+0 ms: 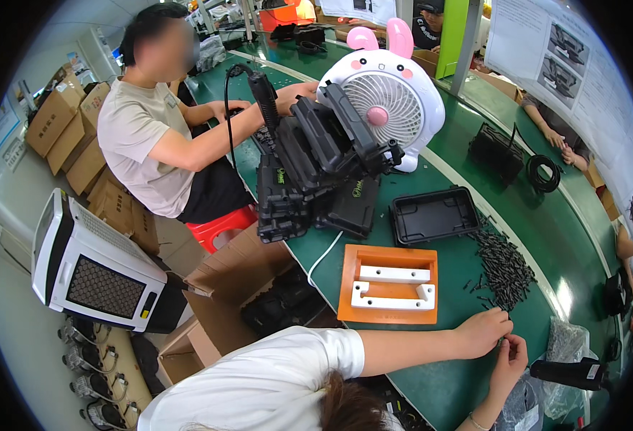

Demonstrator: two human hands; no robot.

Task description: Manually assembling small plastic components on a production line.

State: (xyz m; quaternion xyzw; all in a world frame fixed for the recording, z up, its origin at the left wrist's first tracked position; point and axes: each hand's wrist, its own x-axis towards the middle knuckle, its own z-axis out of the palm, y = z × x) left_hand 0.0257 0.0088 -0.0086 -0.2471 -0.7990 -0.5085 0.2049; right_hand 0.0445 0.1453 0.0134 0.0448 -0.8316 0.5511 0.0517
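Orange plastic jig [346, 287] is sitting empty at the left, its white inserts holding no part. Just right of it, the left hand [483, 332] is pinching together at the near edge of the black screw pile [501, 267], while the right hand [510, 359] is curling closed beneath it, fingers gathering small screws. Most screws are lying unpicked, so I judge the work barely begun.
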